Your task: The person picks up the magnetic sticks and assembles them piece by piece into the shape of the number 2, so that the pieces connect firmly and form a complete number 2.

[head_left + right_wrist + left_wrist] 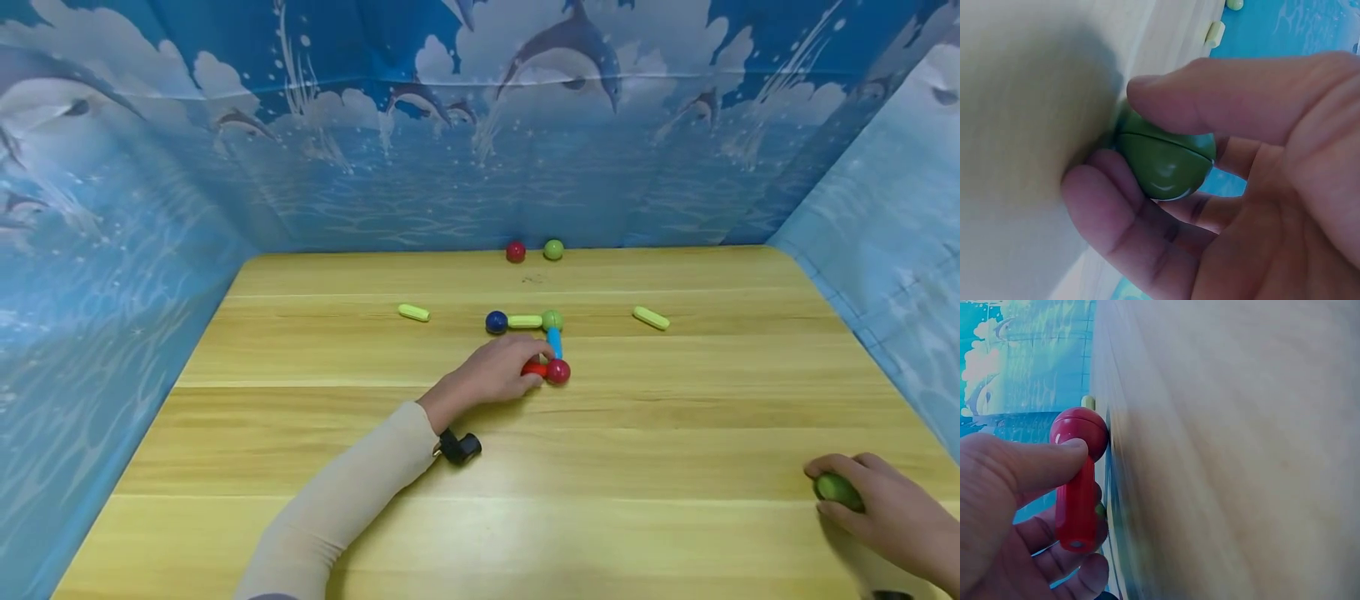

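The chain [552, 321] looked joined through the left hand's [497, 368] pinched red rod [1075, 512], while the right hand [887, 507] grasped an unattached green ball [1166, 162].

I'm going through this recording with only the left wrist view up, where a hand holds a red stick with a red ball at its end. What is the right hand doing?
Observer: The right hand grips a dark green ball, over at the right side of the table.

Operator: Does anything besides the red stick meet the red ball?

Observer: Yes, in the head view a blue stick runs from it toward a pale green ball.

Operator: And what is along the far edge?

Observer: Two loose balls, a far red ball and, just right of it, a far green ball, with a gap between them.
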`<state>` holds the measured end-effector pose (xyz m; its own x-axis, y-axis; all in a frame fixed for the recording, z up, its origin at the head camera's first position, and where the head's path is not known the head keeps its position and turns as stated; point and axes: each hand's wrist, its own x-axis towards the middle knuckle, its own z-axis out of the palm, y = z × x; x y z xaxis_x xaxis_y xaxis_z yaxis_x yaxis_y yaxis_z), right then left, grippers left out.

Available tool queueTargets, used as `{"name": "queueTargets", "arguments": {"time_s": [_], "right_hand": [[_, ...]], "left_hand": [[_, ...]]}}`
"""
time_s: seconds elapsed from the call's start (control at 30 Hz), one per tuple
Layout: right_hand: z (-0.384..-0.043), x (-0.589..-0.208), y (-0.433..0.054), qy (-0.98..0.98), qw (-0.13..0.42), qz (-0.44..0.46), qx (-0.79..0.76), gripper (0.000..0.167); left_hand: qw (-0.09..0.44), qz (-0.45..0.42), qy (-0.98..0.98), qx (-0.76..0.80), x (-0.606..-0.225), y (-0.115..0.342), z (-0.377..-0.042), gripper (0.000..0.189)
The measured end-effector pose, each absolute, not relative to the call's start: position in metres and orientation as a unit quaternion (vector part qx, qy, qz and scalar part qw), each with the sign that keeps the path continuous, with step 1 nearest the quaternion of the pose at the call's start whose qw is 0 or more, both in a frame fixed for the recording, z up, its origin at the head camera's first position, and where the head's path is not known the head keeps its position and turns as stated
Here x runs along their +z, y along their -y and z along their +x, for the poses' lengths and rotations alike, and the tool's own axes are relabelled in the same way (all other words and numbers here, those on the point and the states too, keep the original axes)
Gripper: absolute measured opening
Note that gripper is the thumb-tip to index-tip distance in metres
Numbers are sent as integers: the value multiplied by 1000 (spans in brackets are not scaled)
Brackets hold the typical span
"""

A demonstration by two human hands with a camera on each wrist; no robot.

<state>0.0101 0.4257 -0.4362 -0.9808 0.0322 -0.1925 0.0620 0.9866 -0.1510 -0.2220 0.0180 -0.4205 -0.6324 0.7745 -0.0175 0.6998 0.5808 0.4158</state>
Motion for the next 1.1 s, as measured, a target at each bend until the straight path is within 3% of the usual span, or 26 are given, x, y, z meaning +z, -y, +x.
{"name": "queueTargets", "arguments": {"time_s": [1.0, 1.1], "right_hand": [[-20, -422, -412, -989, 103, -23, -101, 37], [-23, -420, -410, -988, 108, -22, -109, 37]], "left_hand": [[104, 412, -882, 203, -420, -13, -223, 40], [83, 401, -886, 217, -415, -6, -230, 37]]}}
